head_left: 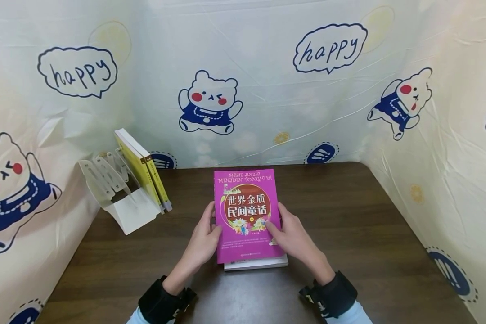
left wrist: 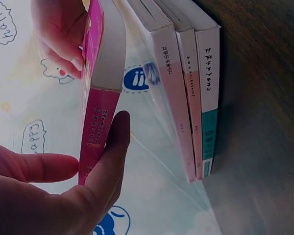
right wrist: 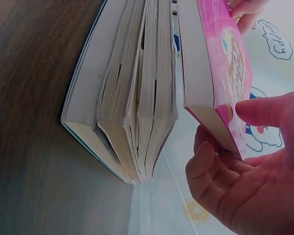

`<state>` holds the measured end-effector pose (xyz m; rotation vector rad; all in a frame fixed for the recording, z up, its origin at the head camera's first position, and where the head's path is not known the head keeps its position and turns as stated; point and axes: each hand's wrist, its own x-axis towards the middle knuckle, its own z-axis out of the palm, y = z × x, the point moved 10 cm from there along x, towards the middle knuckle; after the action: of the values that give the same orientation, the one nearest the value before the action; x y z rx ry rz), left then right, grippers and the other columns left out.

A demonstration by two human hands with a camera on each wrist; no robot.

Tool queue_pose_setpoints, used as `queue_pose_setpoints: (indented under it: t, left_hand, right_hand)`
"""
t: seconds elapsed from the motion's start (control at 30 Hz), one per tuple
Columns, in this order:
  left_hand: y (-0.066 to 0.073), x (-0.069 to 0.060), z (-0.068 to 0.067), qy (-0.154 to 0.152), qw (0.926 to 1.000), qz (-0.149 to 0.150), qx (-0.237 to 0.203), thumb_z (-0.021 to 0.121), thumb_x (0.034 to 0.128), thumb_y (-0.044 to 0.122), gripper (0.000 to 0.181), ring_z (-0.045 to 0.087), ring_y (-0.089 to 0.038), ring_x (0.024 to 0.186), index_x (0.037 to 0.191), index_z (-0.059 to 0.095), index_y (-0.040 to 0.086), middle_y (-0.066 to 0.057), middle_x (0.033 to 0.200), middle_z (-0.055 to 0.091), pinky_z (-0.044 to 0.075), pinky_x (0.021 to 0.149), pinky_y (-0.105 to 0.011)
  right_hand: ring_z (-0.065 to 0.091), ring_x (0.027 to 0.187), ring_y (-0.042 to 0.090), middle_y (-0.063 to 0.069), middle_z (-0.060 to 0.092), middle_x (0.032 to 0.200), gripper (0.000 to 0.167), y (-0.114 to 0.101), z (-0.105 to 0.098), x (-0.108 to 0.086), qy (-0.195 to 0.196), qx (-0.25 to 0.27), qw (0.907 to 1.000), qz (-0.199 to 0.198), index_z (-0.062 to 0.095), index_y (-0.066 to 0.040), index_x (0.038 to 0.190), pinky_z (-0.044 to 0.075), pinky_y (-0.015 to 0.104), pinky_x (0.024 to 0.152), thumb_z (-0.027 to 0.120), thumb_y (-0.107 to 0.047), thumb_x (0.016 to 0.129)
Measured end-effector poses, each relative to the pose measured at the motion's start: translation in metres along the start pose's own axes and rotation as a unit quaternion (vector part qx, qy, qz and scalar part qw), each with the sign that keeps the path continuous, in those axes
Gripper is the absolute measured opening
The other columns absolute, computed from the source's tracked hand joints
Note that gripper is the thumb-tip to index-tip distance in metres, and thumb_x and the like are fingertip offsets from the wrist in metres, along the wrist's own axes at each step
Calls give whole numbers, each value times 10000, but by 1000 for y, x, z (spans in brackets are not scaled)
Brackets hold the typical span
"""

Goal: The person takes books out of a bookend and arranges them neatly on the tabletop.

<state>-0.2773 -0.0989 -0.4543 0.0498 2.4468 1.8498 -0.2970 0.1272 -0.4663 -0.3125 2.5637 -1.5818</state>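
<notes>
From your head view, you look down on a magenta book (head_left: 247, 249), cover up and upright to you, at the middle of a dark wooden table (head_left: 368, 216). It shows the whole cover: white Chinese title characters on a brown oval, with daisies below. Only the near white edge of a stack of books (head_left: 256, 264) shows beneath it.

Your left wrist view reveals what the head view hides: a clear gap between the magenta book and the stack, so the book is raised above it. It also shows three spines in the stack, two pinkish, the lowest white and teal. Your right wrist view shows their page edges instead, slightly fanned.

Only the head view shows, at the far left, a white book stand (head_left: 131, 211) with two yellow books (head_left: 141, 171) leaning at its right side.

Your left hand (head_left: 200, 240) grips the magenta book's left side, thumb at the cover's edge, fingers beneath. Your right hand (head_left: 297, 234) grips the right side, thumb flat on the cover, fingers curled underneath. Each hand's spread is narrow, about the book's thickness. Black bands (head_left: 335, 294) circle both wrists, above light blue sleeves (head_left: 350, 315).
</notes>
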Motion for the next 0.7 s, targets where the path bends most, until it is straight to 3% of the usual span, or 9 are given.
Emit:
queue_pose_setpoints:
  t: [0.17,0.37,0.53,0.7]
  left_hand:
    - [-2,2,2,6,10000,-47,72,505,1083,35,695,689,-311,1067,1684,161,92,-198,1466,464,621,746,-387]
    - [-2,3,5,-39,9998,6,204,479,1090,36,661,666,-354,1156,1682,191,94,-216,1515,454,616,789,-396]
    - [-2,4,7,-60,9994,98,339,467,1091,32,641,603,-390,1283,1677,211,74,-232,1560,464,585,926,-458]
    - [-1,5,9,-58,9984,209,524,479,1082,25,631,507,-385,1400,1667,246,57,-213,1562,487,458,1097,-545]
  right_hand:
    - [683,1024,168,75,638,1310,727,2,-2,-1,39,-113,9999,71,325,-109,1632,614,392,865,707,-236,1027]
    - [683,1017,159,64,638,1310,734,4,-4,-3,62,-162,9998,82,322,-121,1635,610,388,877,711,-242,1024]
    - [683,1031,157,67,638,1303,740,7,-5,-4,65,-217,9997,58,326,-126,1629,608,389,883,722,-255,1017]
    - [682,1053,168,86,632,1314,745,10,-5,-5,73,-306,9994,134,334,-104,1619,610,400,877,732,-256,1008]
